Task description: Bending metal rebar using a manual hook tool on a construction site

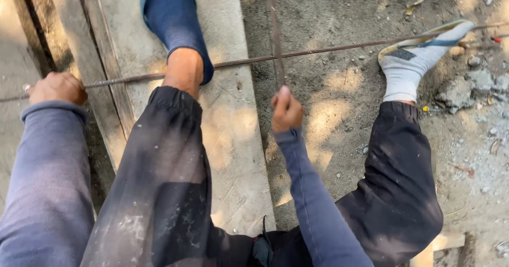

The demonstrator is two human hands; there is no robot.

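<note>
A long ribbed steel rod (318, 50) runs across the view from left to right, passing under my left foot in a blue slipper (175, 18) and my right foot in a grey sock and sandal (419, 57). My left hand (57, 88) is closed around the rod at the far left. My right hand (286, 109) grips the near end of a second thin rod (274, 28) that runs away from me and crosses the long one.
A pale wooden plank (233, 134) lies under my left leg, with more boards (79, 49) and a dark gap at the left. Bare dirt (328, 12) with stones and rubble (477, 81) spreads to the right. A wood offcut (445, 243) sits at the bottom right.
</note>
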